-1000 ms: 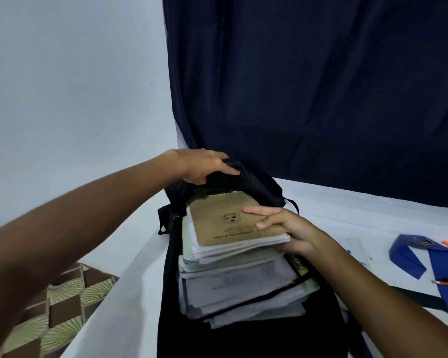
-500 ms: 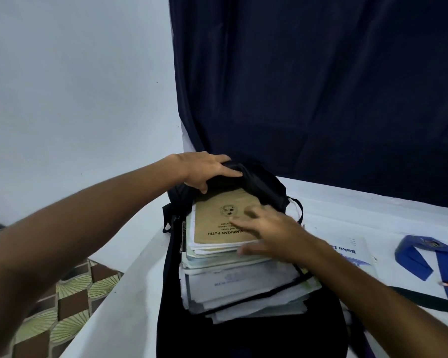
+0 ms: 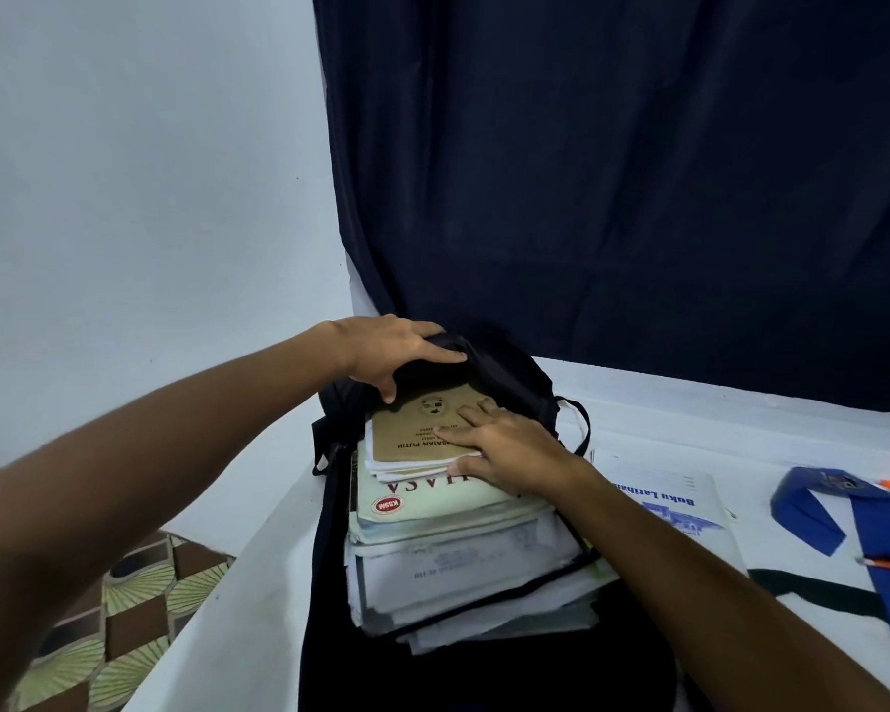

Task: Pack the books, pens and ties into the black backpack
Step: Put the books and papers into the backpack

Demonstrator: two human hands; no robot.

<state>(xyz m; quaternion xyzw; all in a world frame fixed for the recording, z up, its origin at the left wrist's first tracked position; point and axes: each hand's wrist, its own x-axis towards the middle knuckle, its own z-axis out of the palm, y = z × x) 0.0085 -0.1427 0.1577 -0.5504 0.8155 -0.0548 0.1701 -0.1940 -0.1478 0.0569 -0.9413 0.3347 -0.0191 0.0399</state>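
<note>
The left hand grips the black backpack rim; the right hand, fingers flat, presses the brown book lengthwise toward the opening beyond.

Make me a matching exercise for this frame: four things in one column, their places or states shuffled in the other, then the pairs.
Things:
1. left hand
2. right hand
3. brown book
4. blue tie

Places or states:
A. lies on the white table, right of the backpack
B. grips the top edge of the black backpack
C. top of the book stack, its far end under the backpack's rim
D. presses flat on the brown book

Pairs: 1-B, 2-D, 3-C, 4-A
</note>
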